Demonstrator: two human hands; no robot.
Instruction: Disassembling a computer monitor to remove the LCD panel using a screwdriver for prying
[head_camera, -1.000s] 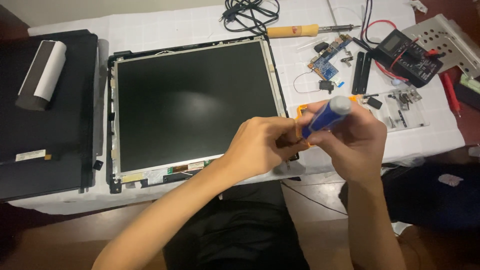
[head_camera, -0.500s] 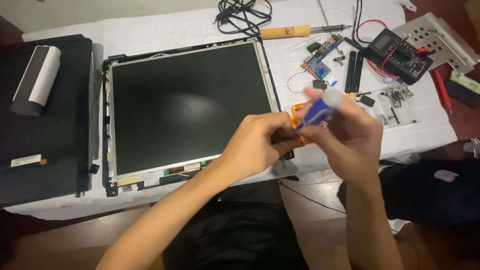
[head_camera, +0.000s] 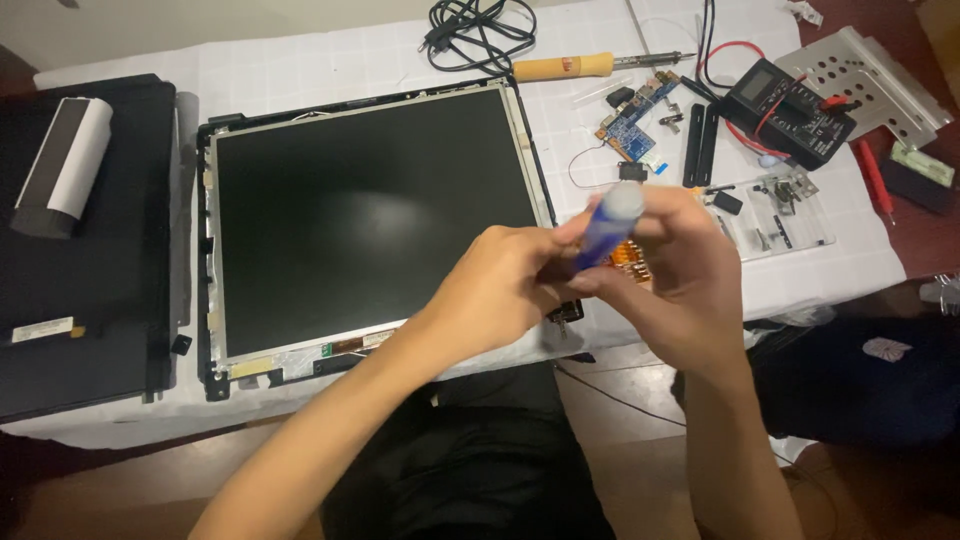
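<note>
From the head view, both hands meet just off the lower right corner of the bare display panel (head_camera: 375, 215), which lies flat on the white-covered table (head_camera: 300, 70). The right hand (head_camera: 690, 285) is closed around a blue screwdriver (head_camera: 605, 225) with a pale cap, held tilted with the cap uppermost. The left hand (head_camera: 500, 290) is curled, its fingertips pinched at the tool's lower end (what they pinch is hidden). Under the hands shows a bit of orange flex cable (head_camera: 632, 258).

Compared with half a second ago, the hands have kept the same grip and the same place beside the panel's corner; the view alone has drifted slightly. The soldering iron (head_camera: 565, 67), small blue circuit board (head_camera: 632, 125) and multimeter (head_camera: 790, 110) lie unmoved beyond.
</note>
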